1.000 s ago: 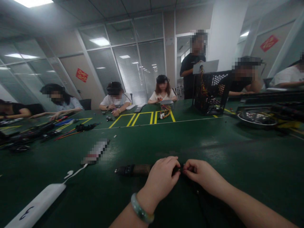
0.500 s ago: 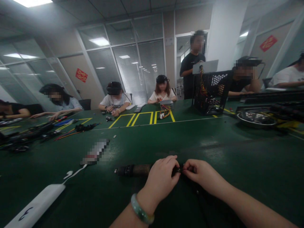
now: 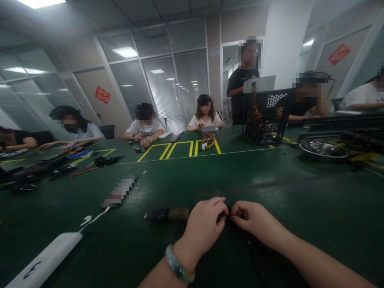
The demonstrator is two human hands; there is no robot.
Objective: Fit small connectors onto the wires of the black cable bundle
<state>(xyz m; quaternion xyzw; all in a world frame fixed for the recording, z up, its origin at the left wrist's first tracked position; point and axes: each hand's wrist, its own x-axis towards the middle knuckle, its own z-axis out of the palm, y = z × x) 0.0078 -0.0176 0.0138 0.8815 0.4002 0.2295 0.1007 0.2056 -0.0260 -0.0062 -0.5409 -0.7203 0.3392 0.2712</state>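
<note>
An electric screwdriver (image 3: 177, 215) with a dark cylindrical body lies on the green table, its metal tip pointing left. My left hand (image 3: 207, 220), with a green bangle (image 3: 179, 264) on its wrist, is curled around the tool's right end and covers it. Just to the right, my right hand (image 3: 247, 216) is closed in a pinch close to that end. What sits between its fingertips is too small and dark to make out. A thin black cord (image 3: 249, 243) shows faintly on the table below my right hand.
A white power bank (image 3: 48, 258) with a cable leads to a blurred phone-like item (image 3: 121, 192) at left. Farther back stand a black computer case (image 3: 267, 116), a metal bowl (image 3: 324, 152), a power supply (image 3: 210, 132) and cable bundles (image 3: 105, 161). Several people sit around the table; one stands.
My left fingers have shifted very slightly around the screwdriver's end, and the small bit that showed between my hands is now darker and less visible. The right hand has barely moved.
</note>
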